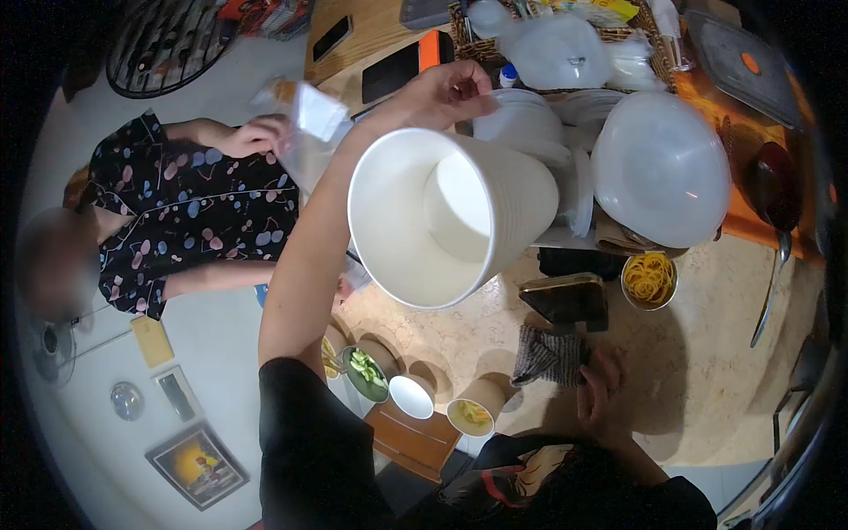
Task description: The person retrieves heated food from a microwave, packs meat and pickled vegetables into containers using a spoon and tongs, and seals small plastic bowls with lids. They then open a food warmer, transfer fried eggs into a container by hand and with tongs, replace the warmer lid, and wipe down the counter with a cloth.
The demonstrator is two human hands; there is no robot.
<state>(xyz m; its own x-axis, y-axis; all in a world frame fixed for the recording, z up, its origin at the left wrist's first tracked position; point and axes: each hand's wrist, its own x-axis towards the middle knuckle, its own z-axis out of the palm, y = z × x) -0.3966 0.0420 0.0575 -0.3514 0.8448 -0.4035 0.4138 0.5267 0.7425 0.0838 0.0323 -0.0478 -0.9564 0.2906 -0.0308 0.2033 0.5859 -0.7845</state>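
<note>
My left hand (pixel 450 94) reaches past a tall stack of white paper cups (pixel 521 203) whose open mouth faces me. Its curled fingers pinch at the edge of the upper translucent plastic lid (pixel 523 119) in a pile; the exact contact is slightly blurred. Low on the right, my right hand (pixel 602 387) is by the table with fingers loosely apart, beside a grey knitted cloth (pixel 549 358). Near the cloth stand a paper cup with yellow strips (pixel 473 415), a white cup (pixel 412 396) and a cup of chopped green pieces (pixel 365 371).
A large translucent bowl-shaped stack (pixel 662 168) stands right of the lids. Beyond are a basket of plastic bags (pixel 556 49), a metal bowl of rubber bands (pixel 649 281) and a ladle (pixel 776 199). At left, another person in a patterned shirt (pixel 203 203) handles a clear bag (pixel 309 132).
</note>
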